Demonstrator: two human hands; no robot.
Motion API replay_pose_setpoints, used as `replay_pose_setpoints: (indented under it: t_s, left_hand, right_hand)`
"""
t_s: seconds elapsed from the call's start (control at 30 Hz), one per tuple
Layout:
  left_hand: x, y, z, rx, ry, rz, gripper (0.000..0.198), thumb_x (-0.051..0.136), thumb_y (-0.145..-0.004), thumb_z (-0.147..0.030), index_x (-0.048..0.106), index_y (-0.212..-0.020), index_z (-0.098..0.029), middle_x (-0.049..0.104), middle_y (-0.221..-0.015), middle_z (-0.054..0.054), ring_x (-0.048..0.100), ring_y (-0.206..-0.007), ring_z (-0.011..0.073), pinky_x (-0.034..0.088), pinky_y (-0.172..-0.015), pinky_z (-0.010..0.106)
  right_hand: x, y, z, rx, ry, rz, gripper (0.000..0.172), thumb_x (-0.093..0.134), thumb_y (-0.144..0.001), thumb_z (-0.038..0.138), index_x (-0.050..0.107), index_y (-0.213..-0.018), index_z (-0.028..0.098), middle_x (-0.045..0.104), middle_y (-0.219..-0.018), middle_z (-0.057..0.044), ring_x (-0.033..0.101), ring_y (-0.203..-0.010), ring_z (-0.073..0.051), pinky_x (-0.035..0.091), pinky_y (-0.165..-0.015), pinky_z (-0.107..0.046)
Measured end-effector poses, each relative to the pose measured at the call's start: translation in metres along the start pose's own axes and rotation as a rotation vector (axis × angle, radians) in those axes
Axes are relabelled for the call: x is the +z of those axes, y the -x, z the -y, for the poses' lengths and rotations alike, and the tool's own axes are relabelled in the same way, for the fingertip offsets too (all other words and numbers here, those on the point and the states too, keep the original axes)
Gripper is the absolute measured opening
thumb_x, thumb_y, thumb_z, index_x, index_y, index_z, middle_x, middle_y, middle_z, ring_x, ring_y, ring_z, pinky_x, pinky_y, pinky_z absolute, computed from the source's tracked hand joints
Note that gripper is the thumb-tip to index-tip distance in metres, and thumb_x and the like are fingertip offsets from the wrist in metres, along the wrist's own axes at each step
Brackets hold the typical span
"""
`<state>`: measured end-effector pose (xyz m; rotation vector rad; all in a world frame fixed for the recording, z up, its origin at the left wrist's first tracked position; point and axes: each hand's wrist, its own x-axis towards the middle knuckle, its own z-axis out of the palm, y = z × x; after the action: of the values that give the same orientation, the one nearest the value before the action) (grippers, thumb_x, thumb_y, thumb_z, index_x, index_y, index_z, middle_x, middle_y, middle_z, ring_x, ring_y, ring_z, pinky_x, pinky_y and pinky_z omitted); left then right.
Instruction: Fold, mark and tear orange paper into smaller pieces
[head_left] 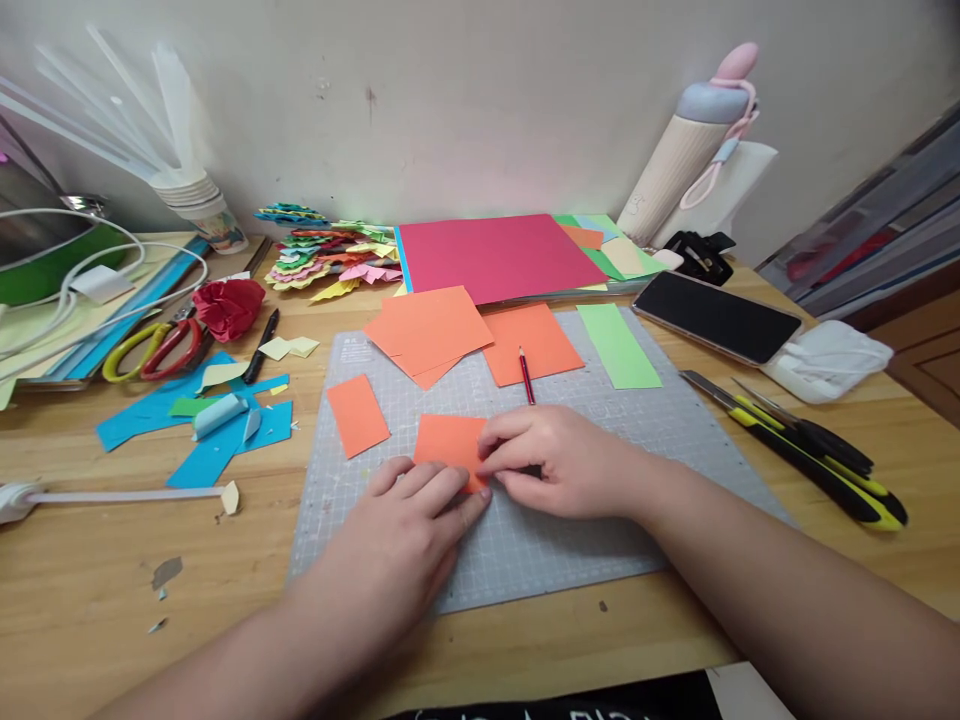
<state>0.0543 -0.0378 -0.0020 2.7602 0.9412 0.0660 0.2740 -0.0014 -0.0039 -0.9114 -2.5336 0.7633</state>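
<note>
A small orange piece of paper [448,437] lies on the grey cutting mat [570,560], partly hidden under both hands. My left hand [420,515] rests over its lower edge, fingers stretched out and pressing it flat. At the paper's right edge my right hand [555,460] pinches with thumb and forefinger, its fingertips close to those of my left hand. Just beyond my right hand lies a dark red pencil [526,378] on an orange square [551,350]. A smaller orange rectangle [358,415] lies left of the paper, and overlapping orange sheets [431,330] lie behind it.
A green strip [619,346], box cutter [795,450] and phone [718,316] lie to the right. Blue paper scraps [217,420], scissors [154,350] and a black pen [262,345] are on the left. Behind are a crimson sheet [495,255] and a bottle [682,150].
</note>
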Motion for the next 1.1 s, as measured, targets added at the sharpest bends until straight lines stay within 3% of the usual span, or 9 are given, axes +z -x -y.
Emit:
replay_pose_setpoints:
  t_s: [0.1, 0.27, 0.5, 0.73, 0.87, 1.1]
  left_hand:
    - [-0.002, 0.002, -0.001, -0.028, 0.019, -0.029, 0.034, 0.041, -0.089, -0.016, 0.057, -0.118, -0.024, 0.06, -0.104, 0.002, 0.055, -0.094, 0.0206, 0.034, -0.09, 0.042]
    - [-0.005, 0.005, 0.007, -0.171, 0.015, -0.16, 0.02, 0.043, -0.091, -0.022, 0.063, -0.088, -0.022, 0.059, -0.087, 0.001, 0.052, -0.084, 0.0199, 0.033, -0.08, 0.038]
    - [-0.002, 0.002, 0.026, -0.212, 0.046, -0.129, 0.011, 0.05, -0.089, -0.023, 0.059, -0.096, -0.023, 0.061, -0.096, 0.0, 0.053, -0.085, 0.0188, 0.032, -0.079, 0.037]
    - [-0.005, -0.002, 0.025, -0.185, 0.011, -0.149, 0.013, 0.048, -0.088, -0.021, 0.06, -0.089, -0.021, 0.063, -0.09, 0.0, 0.055, -0.081, 0.0183, 0.032, -0.077, 0.037]
    - [-0.004, -0.003, 0.026, -0.159, -0.013, -0.175, 0.013, 0.049, -0.086, -0.02, 0.061, -0.088, -0.02, 0.063, -0.086, 0.0, 0.056, -0.079, 0.0179, 0.033, -0.076, 0.036]
    - [-0.003, -0.003, 0.024, -0.12, -0.091, -0.236, 0.02, 0.046, -0.087, -0.019, 0.065, -0.08, -0.018, 0.065, -0.077, 0.002, 0.057, -0.072, 0.0171, 0.034, -0.072, 0.035]
  right_hand:
    - [0.0, 0.001, 0.003, -0.039, 0.071, 0.041, 0.025, 0.053, -0.078, 0.01, 0.075, -0.087, 0.019, 0.065, -0.101, -0.006, 0.059, -0.084, -0.017, 0.045, -0.075, -0.032]
    - [0.0, 0.002, 0.009, -0.032, 0.138, 0.077, 0.022, 0.052, -0.079, 0.01, 0.072, -0.084, 0.019, 0.063, -0.098, -0.005, 0.055, -0.083, -0.016, 0.043, -0.075, -0.032]
    - [0.019, -0.005, 0.017, 0.058, 0.322, -0.022, 0.014, 0.059, -0.082, 0.028, 0.063, -0.085, 0.015, 0.06, -0.089, -0.005, 0.05, -0.084, -0.02, 0.041, -0.074, -0.035]
    - [0.035, -0.006, 0.019, -0.03, 0.541, -0.102, 0.015, 0.05, -0.087, 0.021, 0.059, -0.077, 0.016, 0.058, -0.079, -0.005, 0.047, -0.076, -0.019, 0.036, -0.062, -0.032]
    - [0.034, -0.004, 0.019, -0.048, 0.561, -0.107, 0.013, 0.049, -0.086, 0.013, 0.06, -0.079, 0.015, 0.059, -0.078, -0.005, 0.048, -0.072, -0.017, 0.034, -0.059, -0.031]
    - [0.03, -0.003, 0.026, -0.061, 0.62, -0.062, 0.015, 0.049, -0.087, 0.016, 0.057, -0.075, 0.016, 0.058, -0.075, -0.004, 0.048, -0.07, -0.017, 0.029, -0.054, -0.031]
